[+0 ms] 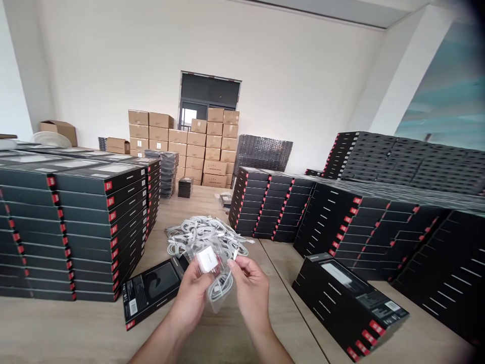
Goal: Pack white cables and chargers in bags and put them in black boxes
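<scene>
My left hand (pixel 193 290) is closed on a clear plastic bag (pixel 215 303), its thumb just below a white plug-in charger (pixel 207 259). A coiled white cable (pixel 223 289) shows in the lower part of the bag. Thumb and fingers of my right hand (pixel 250 288) pinch what looks like a white cable end (pixel 235 254) at the bag's right side. Just beyond both hands lies a heap of coiled white cables (pixel 200 227). A flat black box (pixel 151 288) rests on the table by my left hand, partly hidden behind it.
Tall stacks of black boxes with red labels (pixel 76 227) rise on the left, and more black box stacks (pixel 265 207) fill the right. A short stack of black boxes (pixel 348 303) stands at the near right. Cardboard cartons (pixel 197 151) are piled against the back wall.
</scene>
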Tool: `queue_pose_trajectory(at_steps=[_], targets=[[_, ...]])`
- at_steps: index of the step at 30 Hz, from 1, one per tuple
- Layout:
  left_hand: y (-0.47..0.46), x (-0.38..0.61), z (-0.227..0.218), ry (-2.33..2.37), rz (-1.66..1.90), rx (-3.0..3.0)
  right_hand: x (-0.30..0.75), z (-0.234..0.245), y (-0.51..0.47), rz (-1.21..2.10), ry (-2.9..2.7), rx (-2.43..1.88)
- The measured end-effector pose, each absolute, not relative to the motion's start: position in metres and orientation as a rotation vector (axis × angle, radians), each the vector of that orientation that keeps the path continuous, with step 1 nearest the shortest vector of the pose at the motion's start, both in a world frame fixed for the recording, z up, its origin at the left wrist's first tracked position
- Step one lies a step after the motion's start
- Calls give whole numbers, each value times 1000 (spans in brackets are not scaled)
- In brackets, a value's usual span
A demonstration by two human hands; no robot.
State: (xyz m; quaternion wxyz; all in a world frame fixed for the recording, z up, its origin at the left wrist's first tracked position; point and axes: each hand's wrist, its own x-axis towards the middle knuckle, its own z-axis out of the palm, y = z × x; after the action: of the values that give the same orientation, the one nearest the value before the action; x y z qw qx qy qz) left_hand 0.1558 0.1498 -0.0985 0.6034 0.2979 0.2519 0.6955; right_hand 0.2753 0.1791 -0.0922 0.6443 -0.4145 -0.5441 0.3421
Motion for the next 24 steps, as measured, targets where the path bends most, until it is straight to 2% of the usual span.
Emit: queue_pose_trajectory(at_steps=[6,16,24], targets=[[152,145,-100,600,1635,733,273,-95,176,809,-1467,-975],[153,146,-100,466,1568,521,276,-97,173,472,-1596,-1019],[152,146,-102,404,1541,573,280,-95,179,854,-1542,-1094]])
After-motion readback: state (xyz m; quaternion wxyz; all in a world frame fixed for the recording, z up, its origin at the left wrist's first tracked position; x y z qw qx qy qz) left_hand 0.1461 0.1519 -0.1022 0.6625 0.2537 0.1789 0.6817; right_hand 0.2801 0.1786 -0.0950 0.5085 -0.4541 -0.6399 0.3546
